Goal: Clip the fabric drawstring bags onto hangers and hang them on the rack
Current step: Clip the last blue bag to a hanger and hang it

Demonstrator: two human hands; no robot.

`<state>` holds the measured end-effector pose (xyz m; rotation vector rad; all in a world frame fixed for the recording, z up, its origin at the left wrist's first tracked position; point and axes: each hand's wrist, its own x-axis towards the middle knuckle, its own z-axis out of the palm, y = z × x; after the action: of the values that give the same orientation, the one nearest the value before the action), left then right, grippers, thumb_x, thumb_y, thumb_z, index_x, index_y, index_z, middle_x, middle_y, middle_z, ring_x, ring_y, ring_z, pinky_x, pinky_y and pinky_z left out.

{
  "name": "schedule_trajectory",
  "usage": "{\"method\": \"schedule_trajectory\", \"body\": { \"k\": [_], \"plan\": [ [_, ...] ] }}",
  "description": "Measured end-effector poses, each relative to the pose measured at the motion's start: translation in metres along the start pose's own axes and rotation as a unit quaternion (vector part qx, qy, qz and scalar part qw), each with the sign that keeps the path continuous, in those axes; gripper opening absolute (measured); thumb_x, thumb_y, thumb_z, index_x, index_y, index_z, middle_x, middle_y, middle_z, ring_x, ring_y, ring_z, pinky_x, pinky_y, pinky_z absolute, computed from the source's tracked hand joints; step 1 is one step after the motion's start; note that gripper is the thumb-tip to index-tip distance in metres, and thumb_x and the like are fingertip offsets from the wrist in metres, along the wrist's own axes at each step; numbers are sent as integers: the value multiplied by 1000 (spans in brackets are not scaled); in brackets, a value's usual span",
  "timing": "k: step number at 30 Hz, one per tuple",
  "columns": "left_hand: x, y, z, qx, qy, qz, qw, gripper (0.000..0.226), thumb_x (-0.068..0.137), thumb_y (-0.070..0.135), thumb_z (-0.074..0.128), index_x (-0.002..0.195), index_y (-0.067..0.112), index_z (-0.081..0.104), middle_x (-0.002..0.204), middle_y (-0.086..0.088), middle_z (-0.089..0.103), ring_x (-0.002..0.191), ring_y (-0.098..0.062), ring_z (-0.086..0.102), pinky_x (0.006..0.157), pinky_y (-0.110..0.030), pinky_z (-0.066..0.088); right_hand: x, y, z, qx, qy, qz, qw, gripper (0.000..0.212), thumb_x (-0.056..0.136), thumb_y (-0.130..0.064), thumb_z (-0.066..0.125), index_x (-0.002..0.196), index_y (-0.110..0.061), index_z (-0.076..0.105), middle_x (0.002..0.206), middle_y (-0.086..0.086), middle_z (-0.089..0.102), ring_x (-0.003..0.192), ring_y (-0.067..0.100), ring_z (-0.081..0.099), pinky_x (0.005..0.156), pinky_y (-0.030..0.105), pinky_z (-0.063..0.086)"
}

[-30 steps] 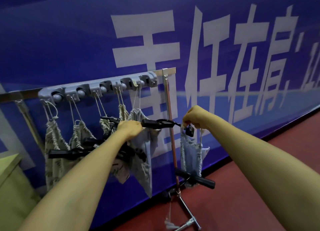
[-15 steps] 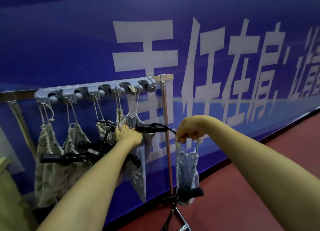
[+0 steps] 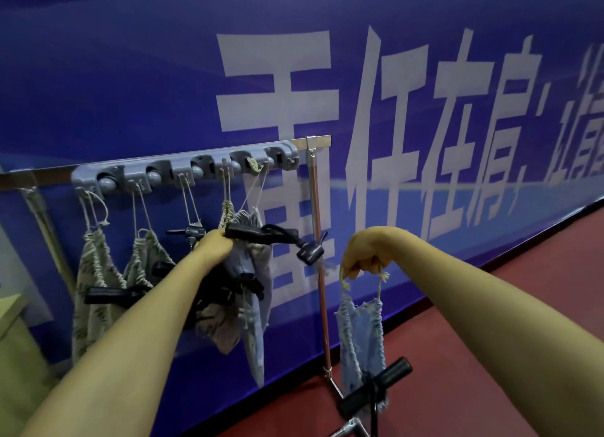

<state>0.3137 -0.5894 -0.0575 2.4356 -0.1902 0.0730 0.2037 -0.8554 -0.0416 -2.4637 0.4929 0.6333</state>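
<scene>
Blue banner (image 3: 130, 76) is seen behind everything. The rack (image 3: 315, 207) is placed ahead of both hands, with its post running between them. A grey hook strip (image 3: 183, 171) is mounted above the left hand, and several patterned bags (image 3: 94, 273) are hung from it by their cords, just left of that hand.

The denim drawstring bag (image 3: 361, 332) is hung straight below the right hand (image 3: 362, 256), which is closed in a pinch on its cords (image 3: 380, 286). A black bar (image 3: 379, 384) is seen at the bag's bottom; whether it is attached cannot be told.

The black clip hanger (image 3: 261, 233) is gripped at one end by the left hand (image 3: 215, 245). Its free end clip (image 3: 310, 251) is pointed toward the right hand, close but apart.

Step judged: bag to be clipped.
- Hanger to be held level and steady.
- Bag to be raised until the gathered hem, not the cord, is fed into the clip.
- Fabric to be seated deep before release.
- Post to be avoided.
</scene>
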Motion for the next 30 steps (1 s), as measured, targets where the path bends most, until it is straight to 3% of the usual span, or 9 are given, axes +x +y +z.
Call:
{"method": "schedule_trajectory", "body": {
  "k": [3,7,9,13,16,18,20,24,30],
  "plan": [
    [-8,-11,-6,-33,-69,52,996,28,93,4,41,104,6,67,101,-18,67,85,-22,58,74,-29,43,1,-5,-5,-7,53,-8,999,31,86,-17,65,57,-13,55,46,0,35,41,15,25,44,22,27],
    [-12,-16,-18,12,-148,131,980,29,92,4,50,96,31,60,91,7,64,85,-7,55,69,-13,42,8,-24,-20,46,122,-44,990,30,82,-9,64,55,-11,51,53,4,36,45,16,26,47,26,27],
    [-12,-20,-20,26,-171,148,974,36,92,7,52,94,44,56,98,16,63,93,-3,56,78,-10,43,13,-38,-29,70,149,-57,985,28,83,-8,64,58,-9,51,56,6,37,45,17,26,46,27,26],
    [0,-34,-16,17,-162,169,972,37,84,18,55,94,53,62,117,4,67,114,-15,59,103,-35,44,24,-67,-47,82,224,-75,968,26,81,-8,67,61,-8,50,59,8,43,45,16,31,42,26,31],
    [5,-41,-13,4,-148,172,974,46,87,19,58,91,65,57,120,19,62,120,-8,53,108,-30,38,35,-89,-62,104,300,-112,942,14,79,-12,71,87,-2,66,77,10,58,55,20,49,50,28,44],
    [9,-49,-11,4,-130,175,976,43,88,21,60,95,62,52,115,39,54,125,-3,46,108,-24,33,43,-100,-69,140,335,-161,918,24,79,-14,72,98,-1,69,91,12,66,80,24,63,72,34,55],
    [15,-57,-9,-3,-110,167,980,44,88,18,62,105,55,46,118,36,52,127,-3,43,109,-23,31,45,-109,-70,175,348,-231,892,20,83,-14,69,99,-1,70,99,12,69,91,22,63,84,35,54],
    [22,-62,-5,12,-103,152,983,52,88,19,60,136,30,44,137,11,49,134,-9,39,114,-27,27,51,-121,-61,220,367,-340,837,12,94,-6,48,96,-11,59,95,7,58,86,19,53,74,31,47],
    [31,-63,4,40,-90,163,982,57,86,23,60,140,29,41,139,8,51,135,-10,39,111,-21,27,66,-133,-77,213,411,-395,794,17,97,-4,39,97,-14,53,94,2,56,82,16,54,68,26,46]
  ]
}}
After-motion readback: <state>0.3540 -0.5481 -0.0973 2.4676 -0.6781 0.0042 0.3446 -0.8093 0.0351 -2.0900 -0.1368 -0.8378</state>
